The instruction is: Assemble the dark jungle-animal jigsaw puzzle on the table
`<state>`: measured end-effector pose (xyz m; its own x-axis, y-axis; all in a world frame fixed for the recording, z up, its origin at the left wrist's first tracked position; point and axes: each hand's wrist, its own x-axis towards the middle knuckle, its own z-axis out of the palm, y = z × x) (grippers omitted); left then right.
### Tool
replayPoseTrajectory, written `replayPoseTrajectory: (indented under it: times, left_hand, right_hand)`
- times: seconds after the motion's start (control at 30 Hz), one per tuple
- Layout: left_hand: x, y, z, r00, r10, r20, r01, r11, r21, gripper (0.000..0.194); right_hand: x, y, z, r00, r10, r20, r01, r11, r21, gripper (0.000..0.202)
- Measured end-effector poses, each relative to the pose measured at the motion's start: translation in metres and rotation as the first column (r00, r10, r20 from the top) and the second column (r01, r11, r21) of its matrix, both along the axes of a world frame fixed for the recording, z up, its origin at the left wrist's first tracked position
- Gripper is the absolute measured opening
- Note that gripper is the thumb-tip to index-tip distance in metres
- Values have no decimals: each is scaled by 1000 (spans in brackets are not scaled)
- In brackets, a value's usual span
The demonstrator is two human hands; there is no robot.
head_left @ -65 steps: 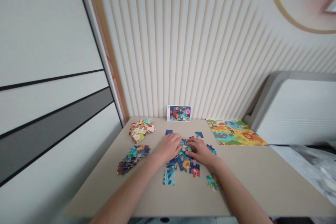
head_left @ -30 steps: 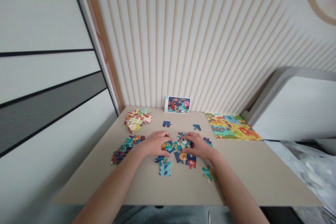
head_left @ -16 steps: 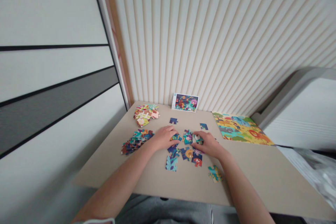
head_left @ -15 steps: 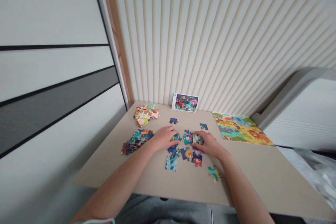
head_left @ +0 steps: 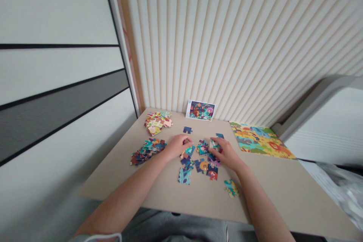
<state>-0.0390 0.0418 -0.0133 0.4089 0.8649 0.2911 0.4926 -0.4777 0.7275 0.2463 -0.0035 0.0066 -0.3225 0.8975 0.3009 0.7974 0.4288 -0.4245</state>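
My left hand [head_left: 176, 147] is over the left side of the loose puzzle cluster, fingers curled in and thumb close to them. Anything inside that grip is hidden. Just below its thumb is a teal and orange puzzle piece [head_left: 188, 152]. My right hand [head_left: 227, 154] grips a light-coloured puzzle piece [head_left: 214, 145] by its right side, between thumb and fingers. That piece sits beside a multicoloured puzzle piece [head_left: 202, 147]. Nearer to me are a joined group with a yellow-orange shape [head_left: 203, 165] and a light-blue patterned piece [head_left: 184, 176].
Two heaps lie on the left, one of dark pieces [head_left: 148, 151] and one of pale pieces [head_left: 157, 123]. A picture card [head_left: 200, 110] leans on the ribbed wall. An animal puzzle [head_left: 261, 139] lies right. Single pieces [head_left: 187, 130] [head_left: 231, 188] lie around the cluster.
My left fingers have drawn up and curled, uncovering more of the piece beneath. My right hand has shifted slightly with its piece, which now looks tilted.
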Motion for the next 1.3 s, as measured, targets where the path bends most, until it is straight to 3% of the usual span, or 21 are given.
replayPoseTrajectory:
  times: [0.17,0.4,0.63,0.97,1.17,1.3]
  left_hand:
    - [0,-1,0,997,-16,79,23,996,-81,31]
    - [2,2,-6,988,-44,145,63,990,-123,30]
    - [1,4,-6,992,15,124,-6,998,-70,26]
    - [2,6,-10,991,44,124,-52,997,56,15]
    - [0,7,-12,990,51,134,-63,994,86,14]
    - [2,6,-11,988,56,142,-70,993,93,14]
  right_hand:
    - [-18,-5,-1,995,97,-14,-97,995,-7,50]
    - [-41,-16,10,979,168,117,-175,983,55,43]
    - [-72,-26,15,901,398,172,-405,914,7,42]
    - [-75,-28,11,900,401,172,-407,913,1,56]
    - [-76,-25,3,902,419,104,-416,908,-56,46]
    - [-73,-26,7,903,431,8,-430,901,-55,44]
